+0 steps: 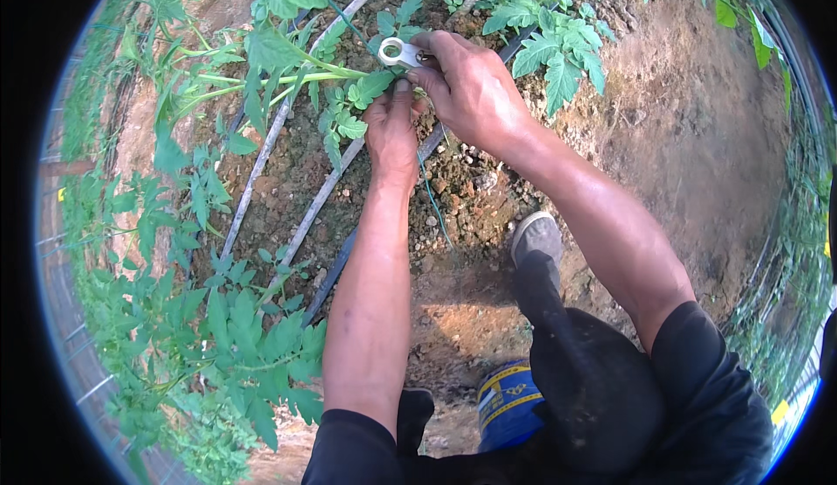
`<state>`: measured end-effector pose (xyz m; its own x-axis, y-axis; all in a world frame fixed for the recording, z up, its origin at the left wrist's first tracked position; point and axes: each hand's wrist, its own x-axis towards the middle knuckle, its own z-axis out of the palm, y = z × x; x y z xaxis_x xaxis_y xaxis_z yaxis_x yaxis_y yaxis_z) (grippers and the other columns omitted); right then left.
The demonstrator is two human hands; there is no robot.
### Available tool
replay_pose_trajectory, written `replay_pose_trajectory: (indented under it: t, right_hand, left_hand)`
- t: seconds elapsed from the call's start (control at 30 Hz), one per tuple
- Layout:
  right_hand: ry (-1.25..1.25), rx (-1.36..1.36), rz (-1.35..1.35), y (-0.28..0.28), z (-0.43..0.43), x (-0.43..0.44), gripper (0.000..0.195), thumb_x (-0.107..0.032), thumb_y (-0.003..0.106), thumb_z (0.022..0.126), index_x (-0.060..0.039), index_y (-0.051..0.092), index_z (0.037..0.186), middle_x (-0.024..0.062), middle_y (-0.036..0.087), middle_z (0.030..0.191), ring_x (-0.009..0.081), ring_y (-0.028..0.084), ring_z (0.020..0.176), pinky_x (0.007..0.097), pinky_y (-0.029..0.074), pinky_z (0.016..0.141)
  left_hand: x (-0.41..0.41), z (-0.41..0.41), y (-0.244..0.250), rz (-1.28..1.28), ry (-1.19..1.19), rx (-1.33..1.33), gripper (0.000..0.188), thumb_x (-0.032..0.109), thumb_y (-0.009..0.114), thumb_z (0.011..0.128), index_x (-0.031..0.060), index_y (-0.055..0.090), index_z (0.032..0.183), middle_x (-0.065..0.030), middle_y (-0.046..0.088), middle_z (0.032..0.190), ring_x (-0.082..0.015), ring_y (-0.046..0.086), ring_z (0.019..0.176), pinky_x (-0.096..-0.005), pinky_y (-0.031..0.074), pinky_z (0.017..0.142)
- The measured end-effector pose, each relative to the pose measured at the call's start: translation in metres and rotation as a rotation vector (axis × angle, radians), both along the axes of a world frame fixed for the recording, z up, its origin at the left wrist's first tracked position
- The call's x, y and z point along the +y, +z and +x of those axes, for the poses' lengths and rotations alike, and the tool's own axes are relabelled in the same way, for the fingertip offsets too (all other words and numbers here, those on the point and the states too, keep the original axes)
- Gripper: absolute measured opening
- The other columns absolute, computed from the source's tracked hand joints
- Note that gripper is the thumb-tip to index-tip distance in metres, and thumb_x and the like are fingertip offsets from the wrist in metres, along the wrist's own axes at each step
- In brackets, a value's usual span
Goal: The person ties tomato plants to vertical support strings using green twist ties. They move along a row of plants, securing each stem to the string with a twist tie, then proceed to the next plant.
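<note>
My right hand (467, 86) holds a white plastic plant clip (400, 53) between thumb and fingers; its round ring faces up and to the left. Just below, my left hand (392, 118) pinches at the base of a tomato plant, where the green stem (307, 77) meets a green twine (353, 27). The thumb and fingertips hide what exactly is pinched there. Beneath the hands, a loose end of green twine (431, 197) hangs down over the soil. Small tomato leaves (346, 115) spread beside my left wrist.
Grey drip-irrigation pipes (320, 207) run slantwise across the soil bed (274, 204). Other tomato plants stand at lower left (242, 347) and upper right (556, 46). A blue bucket (510, 406) bearing writing is near my legs. My grey shoe (539, 236) rests on the soil.
</note>
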<state>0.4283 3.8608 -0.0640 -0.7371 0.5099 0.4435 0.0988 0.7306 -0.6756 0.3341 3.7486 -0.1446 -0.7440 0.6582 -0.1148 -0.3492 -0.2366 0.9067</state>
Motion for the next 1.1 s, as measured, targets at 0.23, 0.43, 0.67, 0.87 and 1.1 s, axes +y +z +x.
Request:
replay_pose_trajectory:
  t: [0.23,0.43,0.67,0.87,1.1]
  right_hand:
    - [0.088,-0.097,0.098,0.022,0.019,-0.013,0.024,-0.006,0.066,0.091,0.0006,0.063,0.114,0.0234,0.071,0.095,0.0454,0.074,0.081,0.0524,0.061,0.071]
    - [0.160,-0.196,0.203,0.023,-0.005,-0.014,0.024,-0.014,0.064,0.088,-0.0009,0.067,0.108,0.0227,0.071,0.097,0.0443,0.074,0.085,0.0538,0.061,0.073]
    - [0.222,-0.252,0.272,0.015,-0.018,-0.011,0.024,-0.017,0.062,0.089,-0.0029,0.071,0.106,0.0191,0.072,0.099,0.0441,0.075,0.089,0.0533,0.061,0.075]
    - [0.309,-0.198,0.223,0.007,-0.025,-0.006,0.034,-0.017,0.062,0.091,-0.0072,0.073,0.121,0.0196,0.068,0.110,0.0403,0.073,0.102,0.0514,0.061,0.084]
    - [0.197,-0.257,0.085,0.008,-0.034,-0.013,0.036,-0.022,0.077,0.090,-0.0097,0.073,0.124,0.0155,0.065,0.125,0.0371,0.071,0.109,0.0485,0.060,0.091]
  left_hand:
    - [-0.009,0.004,-0.002,-0.081,0.074,-0.008,0.023,0.014,0.063,0.109,0.0033,0.067,0.129,-0.0023,0.070,0.116,-0.0110,0.061,0.103,-0.0313,0.049,0.092]
    - [-0.018,0.003,-0.005,-0.104,0.030,0.022,0.035,0.010,0.065,0.106,0.0036,0.060,0.140,-0.0074,0.065,0.140,-0.0172,0.060,0.129,-0.0384,0.046,0.111]
    - [-0.022,0.005,-0.009,-0.033,0.022,0.026,0.037,0.013,0.066,0.106,0.0043,0.060,0.141,-0.0053,0.065,0.141,-0.0171,0.060,0.131,-0.0373,0.044,0.113]
    - [-0.024,-0.001,-0.017,-0.066,-0.019,0.027,0.043,0.015,0.068,0.105,0.0022,0.056,0.144,-0.0076,0.064,0.143,-0.0172,0.058,0.132,-0.0371,0.042,0.114]
    - [-0.026,0.002,-0.009,-0.271,-0.008,0.150,0.046,0.008,0.063,0.103,0.0021,0.050,0.147,-0.0078,0.061,0.141,-0.0166,0.056,0.129,-0.0365,0.043,0.112]
